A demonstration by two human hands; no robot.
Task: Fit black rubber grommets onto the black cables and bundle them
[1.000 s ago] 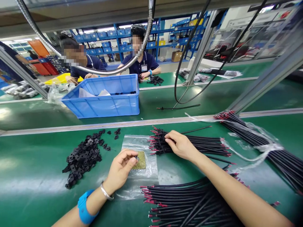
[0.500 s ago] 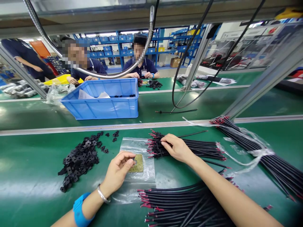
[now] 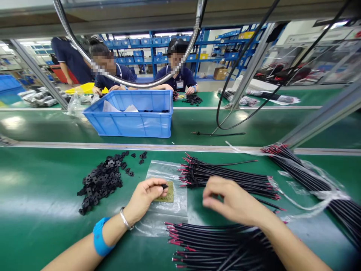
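Observation:
My left hand pinches a small black plastic part between thumb and fingertips. It hovers at a yellow-green sponge pad, which lies on a clear plastic bag. My right hand is slightly blurred, its fingers curved with a gap to the thumb and nothing visible in them. Beyond it lies a bundle of black cables with red wire ends, black parts clustered near their left ends. Closer to me, more black cables are spread under my right forearm. Left of the bag is a heap of black plastic parts.
A blue bin stands behind the metal rail. At right lies a cable bundle tied with plastic film. A looped black cable and metal hose hang overhead. Several co-workers are across the bench.
My right hand has left the far cable bundle and moved back toward me. My left hand stays by the sponge, the black part now showing more clearly. The camera view has shifted a little.

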